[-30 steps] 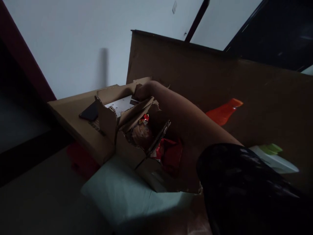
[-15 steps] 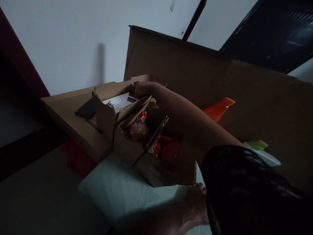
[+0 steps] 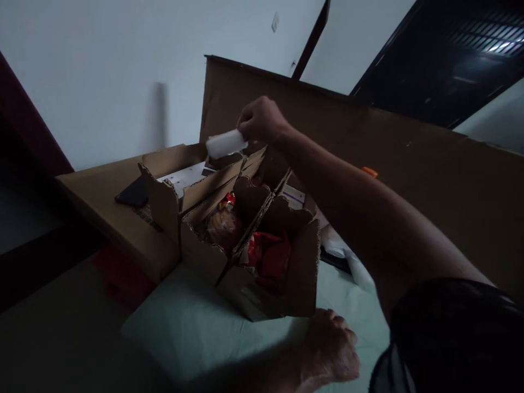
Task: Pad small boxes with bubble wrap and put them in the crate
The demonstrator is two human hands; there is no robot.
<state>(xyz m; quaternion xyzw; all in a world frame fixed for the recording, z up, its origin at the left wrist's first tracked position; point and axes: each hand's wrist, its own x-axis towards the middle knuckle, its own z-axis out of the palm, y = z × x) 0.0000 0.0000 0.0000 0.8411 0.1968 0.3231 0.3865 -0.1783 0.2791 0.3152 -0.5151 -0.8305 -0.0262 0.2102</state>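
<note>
a brown panel [image 3: 360, 131] stands behind; before it are brown boxes [image 3: 200, 254]. the right hand [image 3: 262, 120] is above their far part, fingers closed in a pinch; the left does not show. smallest is the white piece [image 3: 224, 145], held at its end near the fingers, pointing left from them over the boxes. i judge it light, quite stiff and perhaps a little slippery; whether fragile, i cannot tell. its end or long edges should give good hold.
</note>
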